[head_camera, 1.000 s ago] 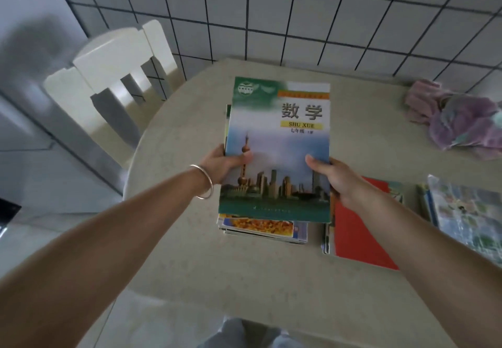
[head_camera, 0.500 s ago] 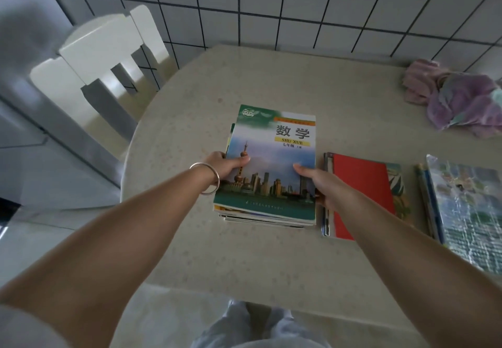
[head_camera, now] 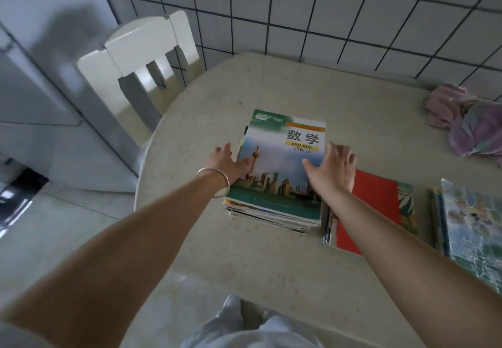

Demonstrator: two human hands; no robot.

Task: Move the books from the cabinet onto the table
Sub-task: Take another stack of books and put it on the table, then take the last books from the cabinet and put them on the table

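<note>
Head view shows both hands, left hand (head_camera: pixel 226 161) and right hand (head_camera: pixel 332 170), spread open against the sides of the stack of books (head_camera: pixel 279 174) resting on the tabletop (head_camera: pixel 353 98), likely squaring its edges.

White slatted chair (head_camera: pixel 144 57) pushed up to the far left rim, grey-grouted white tiled wall (head_camera: pixel 326 8) behind, crumpled pink and lilac cloth (head_camera: pixel 470 127) lying at the far right, pale tiled floor (head_camera: pixel 54 225) below left, grey cabinet panel (head_camera: pixel 40 89) beside the chair
</note>
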